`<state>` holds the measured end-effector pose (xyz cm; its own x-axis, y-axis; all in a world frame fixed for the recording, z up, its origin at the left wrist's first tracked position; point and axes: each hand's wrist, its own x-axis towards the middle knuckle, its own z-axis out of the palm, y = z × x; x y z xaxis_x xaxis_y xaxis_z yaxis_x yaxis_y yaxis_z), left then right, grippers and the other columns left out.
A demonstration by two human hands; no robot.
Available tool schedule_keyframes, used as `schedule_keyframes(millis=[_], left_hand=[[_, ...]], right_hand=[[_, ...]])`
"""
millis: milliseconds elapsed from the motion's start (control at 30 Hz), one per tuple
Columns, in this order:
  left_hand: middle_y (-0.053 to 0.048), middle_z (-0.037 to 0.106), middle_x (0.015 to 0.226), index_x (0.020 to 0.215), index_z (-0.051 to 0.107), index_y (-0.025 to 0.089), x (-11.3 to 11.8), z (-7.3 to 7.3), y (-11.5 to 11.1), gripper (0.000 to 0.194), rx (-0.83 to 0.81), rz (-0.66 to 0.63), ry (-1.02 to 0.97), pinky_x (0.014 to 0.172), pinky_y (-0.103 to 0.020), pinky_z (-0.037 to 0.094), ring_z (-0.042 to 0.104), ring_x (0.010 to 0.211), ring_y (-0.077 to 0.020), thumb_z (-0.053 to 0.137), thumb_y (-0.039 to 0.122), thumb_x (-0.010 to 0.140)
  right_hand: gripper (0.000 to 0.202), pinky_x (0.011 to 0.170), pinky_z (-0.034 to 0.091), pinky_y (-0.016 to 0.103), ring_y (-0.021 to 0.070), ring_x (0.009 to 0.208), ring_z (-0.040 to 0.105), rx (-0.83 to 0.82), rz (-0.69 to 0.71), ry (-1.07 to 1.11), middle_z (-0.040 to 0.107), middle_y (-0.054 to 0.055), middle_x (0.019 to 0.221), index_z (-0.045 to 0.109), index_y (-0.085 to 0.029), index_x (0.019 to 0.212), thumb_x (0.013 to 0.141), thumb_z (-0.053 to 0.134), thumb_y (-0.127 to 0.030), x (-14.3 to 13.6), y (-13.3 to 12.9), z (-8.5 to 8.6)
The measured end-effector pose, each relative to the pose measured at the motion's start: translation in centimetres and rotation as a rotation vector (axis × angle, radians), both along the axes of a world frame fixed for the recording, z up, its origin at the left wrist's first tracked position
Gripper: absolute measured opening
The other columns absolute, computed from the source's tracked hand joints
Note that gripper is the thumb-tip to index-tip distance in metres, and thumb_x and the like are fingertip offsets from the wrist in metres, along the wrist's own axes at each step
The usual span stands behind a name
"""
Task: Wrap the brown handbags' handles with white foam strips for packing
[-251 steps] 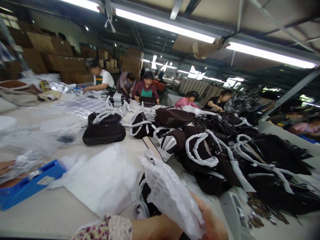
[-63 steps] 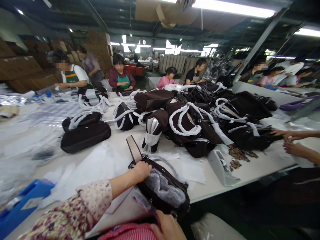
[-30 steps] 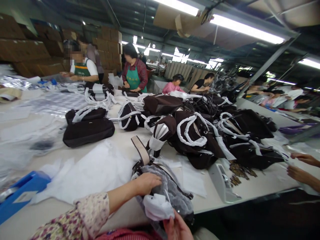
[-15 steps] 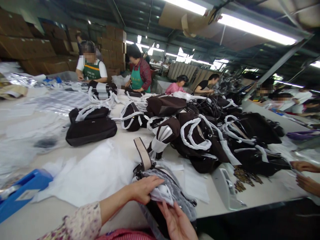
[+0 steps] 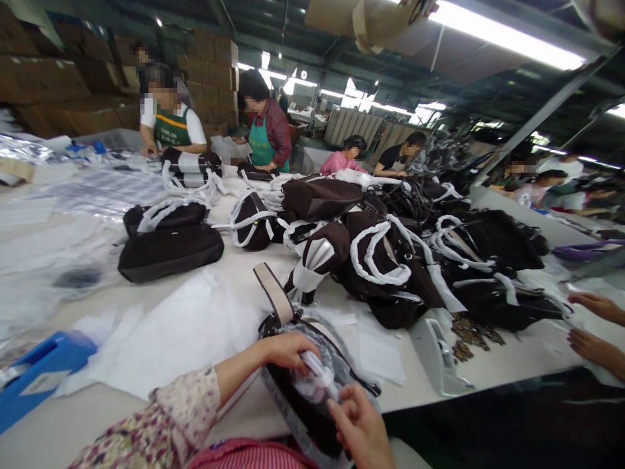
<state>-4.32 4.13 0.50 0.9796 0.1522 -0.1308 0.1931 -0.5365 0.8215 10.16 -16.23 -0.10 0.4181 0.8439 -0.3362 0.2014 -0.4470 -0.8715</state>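
Observation:
In front of me lies a dark handbag (image 5: 312, 417), partly covered with thin clear plastic, a beige strap (image 5: 274, 294) rising from its far end. My left hand (image 5: 291, 352) is closed around a bunched strip of white wrapping (image 5: 319, 372) above the bag. The fingers of my right hand (image 5: 360, 426) are pinched at the lower end of this same wrapping. What the wrapping covers, if anything, is hidden. White tissue sheets (image 5: 170, 332) lie to the left of the bag.
Dark bags with white-wrapped handles (image 5: 381, 260) pile up across the table. A blue holder (image 5: 49, 371) stands at left, and a grey tape dispenser (image 5: 439, 358) by small brass-coloured pieces (image 5: 476, 333) at right. A co-worker's hands (image 5: 598, 329) are at the right edge; other people work beyond.
My left hand has gone from lying over the wrapping to gripping it, bunched and lifted. My right hand has turned from open-fingered to a pinch. The view has shifted slightly.

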Motion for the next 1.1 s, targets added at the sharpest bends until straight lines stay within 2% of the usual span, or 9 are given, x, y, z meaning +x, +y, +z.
schedule_keyframes(millis=[133, 267, 400, 533, 667, 800, 867, 967, 1100], left_hand=[[0.003, 0.073, 0.086, 0.097, 0.071, 0.021, 1.1, 0.1, 0.1, 0.026, 0.042, -0.084, 0.038, 0.071, -0.02, 0.049, 0.067, 0.079, -0.0148, 0.068, 0.008, 0.075], [-0.003, 0.073, 0.095, 0.103, 0.066, 0.02, 0.4, 1.1, -0.8, 0.034, 0.221, -0.042, 0.082, 0.078, -0.028, 0.051, 0.067, 0.09, -0.0235, 0.077, 0.014, 0.071], [-0.007, 0.07, 0.099, 0.109, 0.059, 0.019, -1.0, 1.0, -2.3, 0.034, 0.56, 0.019, 0.136, 0.068, -0.029, 0.05, 0.068, 0.086, -0.0251, 0.073, 0.032, 0.08], [-0.005, 0.067, 0.09, 0.091, 0.062, 0.019, -0.8, -0.7, -3.5, 0.007, 0.717, -0.011, 0.136, 0.062, -0.028, 0.046, 0.067, 0.078, -0.0221, 0.056, 0.021, 0.092], [-0.007, 0.065, 0.093, 0.097, 0.061, 0.017, -1.0, -0.7, -4.8, 0.009, 0.73, 0.047, 0.122, 0.066, -0.029, 0.046, 0.064, 0.081, -0.0217, 0.056, 0.021, 0.092], [-0.009, 0.064, 0.1, 0.119, 0.051, 0.015, -3.7, 0.7, -6.1, 0.037, 0.752, 0.163, 0.073, 0.081, -0.037, 0.046, 0.059, 0.088, -0.0242, 0.062, 0.026, 0.086], [-0.009, 0.064, 0.099, 0.114, 0.054, 0.014, -5.2, 0.9, -6.3, 0.034, 0.786, 0.159, 0.071, 0.089, -0.041, 0.043, 0.057, 0.092, -0.0254, 0.064, 0.022, 0.082], [-0.007, 0.065, 0.093, 0.092, 0.061, 0.016, -6.4, 0.1, -5.6, 0.008, 0.893, 0.148, 0.104, 0.089, -0.042, 0.039, 0.055, 0.098, -0.0262, 0.064, 0.021, 0.086], [-0.002, 0.064, 0.079, 0.071, 0.06, 0.019, -6.3, -1.3, -4.6, 0.024, 0.939, 0.142, 0.076, 0.071, -0.036, 0.035, 0.054, 0.084, -0.0206, 0.06, 0.025, 0.094]], right_hand=[[0.05, 0.056, 0.048, 0.03, 0.0216, 0.058, 0.064, 0.069, 0.223, -0.541, 0.066, 0.001, 0.063, 0.058, -0.022, 0.127, 0.083, 0.063, -0.044, 0.6, 0.2, -0.5], [0.045, 0.056, 0.048, 0.031, 0.024, 0.069, 0.07, 0.121, 0.43, -0.869, 0.075, 0.01, 0.092, 0.055, -0.022, 0.136, 0.092, 0.05, -0.031, 0.3, 0.7, -1.4], [0.044, 0.049, 0.042, 0.028, 0.0183, 0.058, 0.066, 0.261, 0.535, -1.107, 0.072, 0.006, 0.084, 0.05, -0.023, 0.139, 0.097, 0.04, -0.023, -0.6, 0.9, -2.8], [0.034, 0.051, 0.04, 0.026, 0.0184, 0.063, 0.068, 0.248, 0.583, -1.199, 0.069, 0.005, 0.082, 0.061, -0.023, 0.121, 0.091, 0.048, -0.013, -1.4, 1.5, -3.7], [0.036, 0.047, 0.036, 0.025, 0.0163, 0.058, 0.068, 0.039, 0.657, -1.278, 0.071, 0.002, 0.077, 0.065, -0.024, 0.102, 0.082, 0.05, 0.002, -1.3, 2.4, -3.1], [0.018, 0.052, 0.042, 0.025, 0.0179, 0.065, 0.069, 0.06, 0.691, -1.267, 0.071, 0.003, 0.08, 0.065, -0.024, 0.092, 0.087, 0.055, -0.01, -1.3, 3.5, -0.6], [0.019, 0.063, 0.049, 0.026, 0.0207, 0.082, 0.07, 0.14, 0.658, -1.281, 0.072, 0.007, 0.101, 0.064, -0.025, 0.104, 0.087, 0.059, -0.018, -1.8, 4.4, 0.7], [0.053, 0.068, 0.053, 0.028, 0.0241, 0.096, 0.068, 0.127, 0.651, -1.296, 0.061, 0.012, 0.132, 0.053, -0.026, 0.13, 0.08, 0.066, -0.016, -2.7, 6.4, 1.4], [0.064, 0.058, 0.052, 0.028, 0.021, 0.075, 0.071, 0.006, 0.716, -1.243, 0.069, 0.011, 0.107, 0.042, -0.022, 0.141, 0.081, 0.055, -0.005, -3.4, 8.6, -0.1]])
